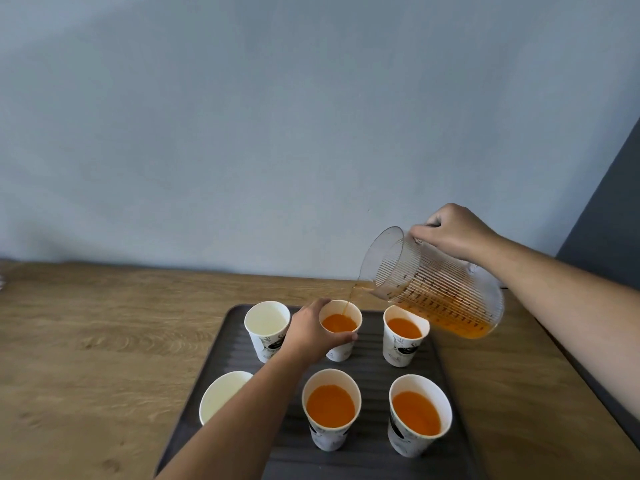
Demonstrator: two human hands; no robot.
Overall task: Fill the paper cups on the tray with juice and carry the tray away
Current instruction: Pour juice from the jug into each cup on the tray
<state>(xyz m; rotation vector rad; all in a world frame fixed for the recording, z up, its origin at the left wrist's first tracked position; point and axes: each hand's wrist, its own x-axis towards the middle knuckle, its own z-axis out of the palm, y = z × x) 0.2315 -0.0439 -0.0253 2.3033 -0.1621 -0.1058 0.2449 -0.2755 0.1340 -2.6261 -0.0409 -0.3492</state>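
Several white paper cups stand in two rows on a dark ribbed tray. My right hand grips the handle of a clear ribbed pitcher, tilted left, with a thin stream of orange juice falling into the back middle cup. My left hand is wrapped around that cup's left side. The back right cup, front middle cup and front right cup hold juice. The back left cup and front left cup look empty inside.
The tray lies on a wooden table that runs left and to the right of it. A plain blue-grey wall stands right behind the table. A dark panel rises at the far right.
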